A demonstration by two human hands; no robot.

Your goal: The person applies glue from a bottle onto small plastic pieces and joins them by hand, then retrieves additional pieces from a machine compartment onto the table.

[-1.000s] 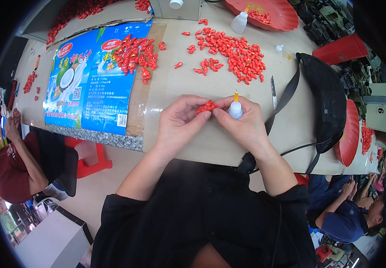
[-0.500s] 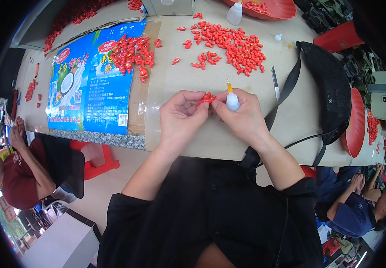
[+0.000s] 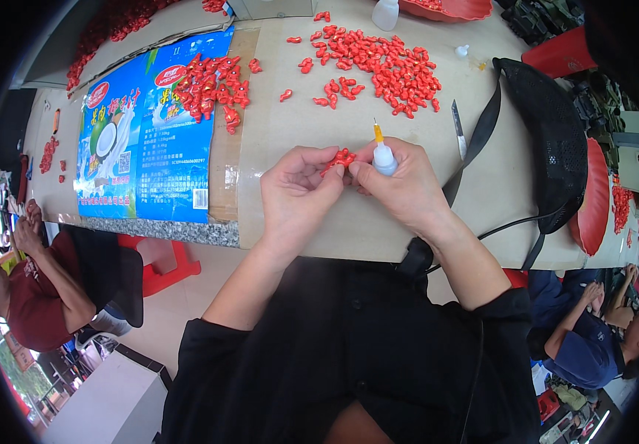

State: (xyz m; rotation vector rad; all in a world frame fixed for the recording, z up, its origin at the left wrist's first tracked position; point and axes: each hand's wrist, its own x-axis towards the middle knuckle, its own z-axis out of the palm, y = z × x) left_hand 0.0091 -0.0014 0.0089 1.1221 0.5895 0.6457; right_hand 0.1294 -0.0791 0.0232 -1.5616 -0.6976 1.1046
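Over the near part of the table my left hand (image 3: 297, 194) pinches a small red plastic figure (image 3: 342, 158) between thumb and fingers. My right hand (image 3: 409, 186) meets it from the other side, its thumb and fingertips at the figure's right edge. Tucked in that same right hand is a small white squeeze bottle (image 3: 384, 158), its yellow neck and thin needle tip pointing up and away from me. Beyond both hands lies a loose heap of small red pieces (image 3: 389, 68). More red figures (image 3: 212, 89) are piled on a blue printed cardboard sheet (image 3: 108, 189) to the left.
Right of my hands lie a craft knife (image 3: 458, 129) and a black mesh bag with straps (image 3: 545, 140). A red tray (image 3: 456, 10) and another white bottle (image 3: 386, 13) stand at the back. Other people sit at the left (image 3: 45, 288) and right (image 3: 586, 340).
Both hands stay together at the red figure. The bottle tilts slightly differently, its needle a little further left. The whole view has shifted slightly.
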